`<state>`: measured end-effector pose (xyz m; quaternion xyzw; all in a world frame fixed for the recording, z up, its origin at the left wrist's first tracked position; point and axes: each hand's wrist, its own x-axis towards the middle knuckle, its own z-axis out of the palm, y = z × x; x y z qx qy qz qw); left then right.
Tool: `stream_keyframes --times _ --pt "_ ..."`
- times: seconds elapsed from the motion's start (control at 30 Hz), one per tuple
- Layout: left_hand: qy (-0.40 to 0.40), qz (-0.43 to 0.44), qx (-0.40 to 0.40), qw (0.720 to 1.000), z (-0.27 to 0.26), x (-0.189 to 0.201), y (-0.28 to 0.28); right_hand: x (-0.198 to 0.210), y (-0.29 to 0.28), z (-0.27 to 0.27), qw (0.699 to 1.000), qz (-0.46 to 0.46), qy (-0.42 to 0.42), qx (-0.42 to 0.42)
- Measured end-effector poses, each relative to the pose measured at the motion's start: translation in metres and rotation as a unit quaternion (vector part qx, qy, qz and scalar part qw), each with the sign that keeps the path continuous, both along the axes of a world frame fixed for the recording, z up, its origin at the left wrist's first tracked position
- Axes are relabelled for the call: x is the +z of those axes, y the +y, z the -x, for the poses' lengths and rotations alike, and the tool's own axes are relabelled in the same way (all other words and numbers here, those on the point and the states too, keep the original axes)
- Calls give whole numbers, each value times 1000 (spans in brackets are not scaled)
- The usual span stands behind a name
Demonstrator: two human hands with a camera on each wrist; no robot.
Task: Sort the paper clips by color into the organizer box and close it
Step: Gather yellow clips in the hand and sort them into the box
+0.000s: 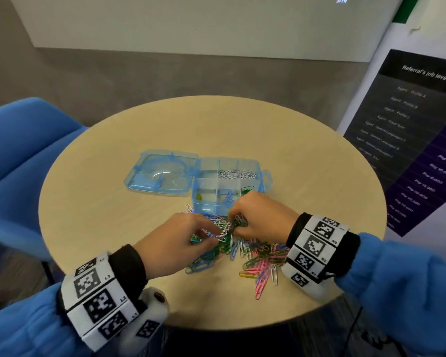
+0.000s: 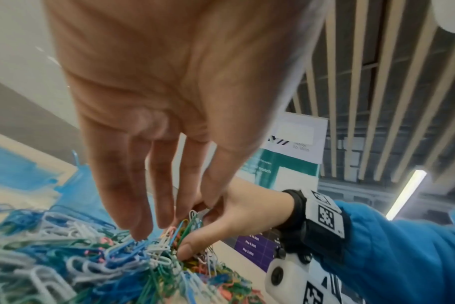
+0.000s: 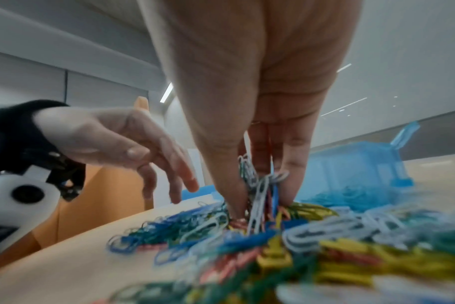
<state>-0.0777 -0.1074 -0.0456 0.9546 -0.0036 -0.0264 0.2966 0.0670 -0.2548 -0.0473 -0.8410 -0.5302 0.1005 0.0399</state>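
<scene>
A heap of mixed coloured paper clips (image 1: 258,258) lies on the round table, just in front of the open blue organizer box (image 1: 266,179). The box's back compartment holds white clips (image 1: 236,174). Its front compartments hold a yellow clip (image 1: 199,197), blue clips (image 1: 228,195) and green clips (image 1: 247,189). My right hand (image 1: 236,224) pinches a tangled bunch of clips (image 3: 257,185) between thumb and fingers, right at the top of the heap. My left hand (image 1: 206,234) reaches in from the left, its straight fingers (image 2: 140,230) touching the heap and holding nothing.
The box's clear blue lid (image 1: 162,173) lies flat, hinged open to the left. The wooden table (image 1: 113,202) is small, and its near edge is close to my wrists. A blue chair (image 1: 23,150) stands at the left and a printed banner (image 1: 410,137) at the right.
</scene>
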Motion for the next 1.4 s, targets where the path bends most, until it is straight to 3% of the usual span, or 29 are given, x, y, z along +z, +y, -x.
stream_keyframes --times 0.07,0.13,0.2,0.3,0.4,0.53,0.6,0.7,0.87,1.13,1.27,1.4 --pt "42 100 72 992 -6 2 2 4 -2 -3 999 -22 22 -11" --pt "108 264 138 949 -13 3 2 11 -4 -6 997 -49 57 -26" --pt "154 404 197 880 -20 4 1 19 -6 -10 993 -77 84 -35" --pt "195 538 242 784 -29 3 -3 31 -8 -13 987 -119 106 -27" --pt "230 650 216 691 -37 -1 -6 43 -6 -13 974 -172 145 -11" --pt "232 807 160 518 -43 -4 -16 48 4 -3 970 -198 133 35" --pt "191 843 153 479 -45 -1 -21 42 11 1 975 -187 107 55" --pt "152 859 158 462 -47 -3 -25 33 17 3 976 -179 110 62" --pt "131 851 220 459 -46 -6 -21 32 15 2 967 -195 155 53" --pt "156 885 216 381 -44 -7 -9 35 7 -10 963 -224 151 22" --pt "159 884 201 391 -44 -4 -8 35 7 -10 968 -218 124 19" --pt "180 852 188 453 -44 -7 -4 33 8 -13 965 -216 149 -6"
